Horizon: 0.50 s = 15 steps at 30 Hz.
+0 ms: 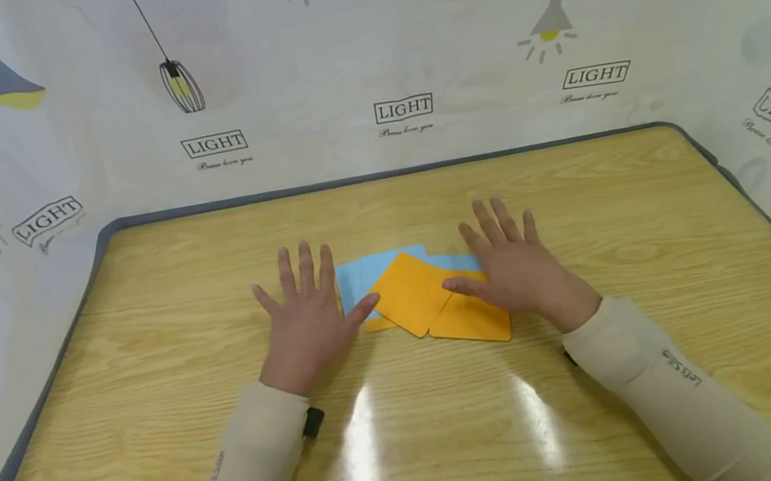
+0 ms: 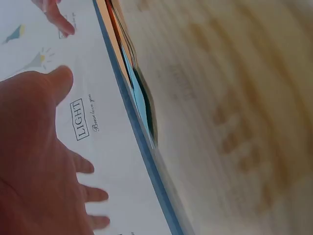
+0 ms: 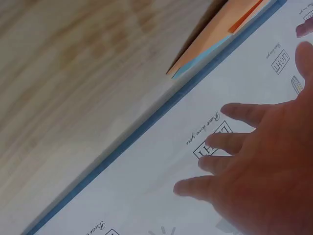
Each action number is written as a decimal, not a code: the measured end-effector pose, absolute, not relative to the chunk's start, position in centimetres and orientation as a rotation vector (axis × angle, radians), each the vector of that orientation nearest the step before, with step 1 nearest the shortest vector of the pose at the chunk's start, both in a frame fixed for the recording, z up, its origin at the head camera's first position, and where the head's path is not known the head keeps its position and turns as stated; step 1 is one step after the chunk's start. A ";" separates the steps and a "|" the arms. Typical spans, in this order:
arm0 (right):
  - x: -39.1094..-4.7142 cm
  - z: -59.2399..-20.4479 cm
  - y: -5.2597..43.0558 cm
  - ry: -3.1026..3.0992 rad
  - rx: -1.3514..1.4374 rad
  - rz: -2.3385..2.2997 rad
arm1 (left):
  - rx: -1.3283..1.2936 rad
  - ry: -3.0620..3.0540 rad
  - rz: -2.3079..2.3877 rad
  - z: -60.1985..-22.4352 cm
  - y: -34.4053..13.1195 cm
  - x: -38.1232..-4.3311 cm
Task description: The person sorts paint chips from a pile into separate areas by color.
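Several orange cards [image 1: 411,295] and light blue cards [image 1: 389,260] lie overlapping in a loose pile on the table. At the pile's left is my left hand [image 1: 307,320], its fingers spread and its thumb near the front orange card. My right hand [image 1: 522,269] is at the right end, fingers also spread, hiding part of the cards there. The left wrist view shows my left hand [image 2: 29,147] raised off the tabletop, holding nothing. In the right wrist view, my right hand [image 3: 264,161] is likewise held up and free of the cards.
The wooden table [image 1: 419,454] has a dark blue-grey edge strip [image 1: 376,178] along the back and sides. White wall covering [image 1: 311,151] printed with lamps rises behind and at both sides. Dark straps or devices [image 1: 312,422] sit at the wrists.
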State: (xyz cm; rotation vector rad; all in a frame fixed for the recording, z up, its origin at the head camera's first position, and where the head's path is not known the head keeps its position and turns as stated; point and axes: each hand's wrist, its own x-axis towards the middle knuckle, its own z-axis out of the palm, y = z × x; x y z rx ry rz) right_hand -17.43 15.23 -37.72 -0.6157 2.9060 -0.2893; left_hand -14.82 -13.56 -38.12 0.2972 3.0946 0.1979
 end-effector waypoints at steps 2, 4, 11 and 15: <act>-17.4 -37.6 15.1 2.889 -0.690 -0.312 | 0.385 3.093 0.198 -38.1 -13.3 -15.0; -17.4 -37.6 15.0 2.860 -0.775 -0.350 | 0.475 3.089 0.209 -38.0 -13.0 -15.0; -18.1 -37.2 14.4 2.762 -1.011 -0.453 | 0.538 3.091 0.182 -37.8 -11.5 -14.7; -19.4 -37.3 14.0 2.677 -1.009 -0.459 | 0.475 3.060 0.147 -38.1 -10.7 -14.2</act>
